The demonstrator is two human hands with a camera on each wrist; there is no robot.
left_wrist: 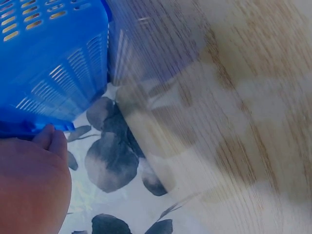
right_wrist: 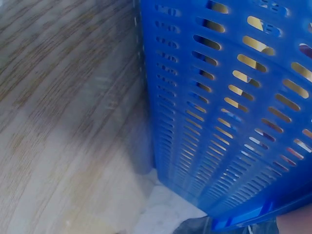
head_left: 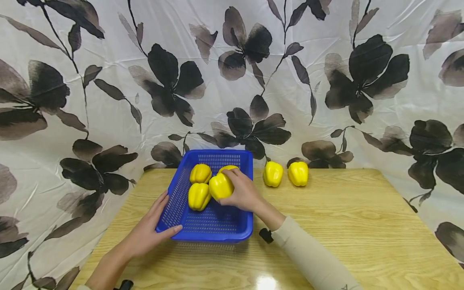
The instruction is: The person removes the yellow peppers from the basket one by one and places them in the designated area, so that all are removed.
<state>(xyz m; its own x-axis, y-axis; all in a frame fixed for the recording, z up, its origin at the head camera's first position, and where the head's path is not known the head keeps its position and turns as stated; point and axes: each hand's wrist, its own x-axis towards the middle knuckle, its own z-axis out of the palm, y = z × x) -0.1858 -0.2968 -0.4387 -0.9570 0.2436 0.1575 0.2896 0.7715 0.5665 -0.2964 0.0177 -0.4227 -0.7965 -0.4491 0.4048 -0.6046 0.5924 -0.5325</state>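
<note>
A blue perforated plastic basket [head_left: 206, 235] stands on the table with yellow bell peppers inside. My left hand [head_left: 146, 227] holds the basket's left rim, thumb over the near left corner; in the left wrist view the hand [left_wrist: 31, 180] is at the rim. Reaching over the right rim, my right hand [head_left: 241, 191] grips a yellow bell pepper [head_left: 220, 187] inside the basket. Left of it are two more peppers, one behind [head_left: 200, 173] and one in front [head_left: 199, 196]. Another pepper [head_left: 228, 168] shows partly behind the gripped one. The right wrist view shows mostly the basket's slotted side [right_wrist: 204, 107].
Two more yellow bell peppers, one nearer the basket [head_left: 273, 174] and one farther right [head_left: 298, 174], stand near the back edge of the wooden table [head_left: 344, 225]. A white cloth with dark flowers [head_left: 232, 80] hangs behind the table.
</note>
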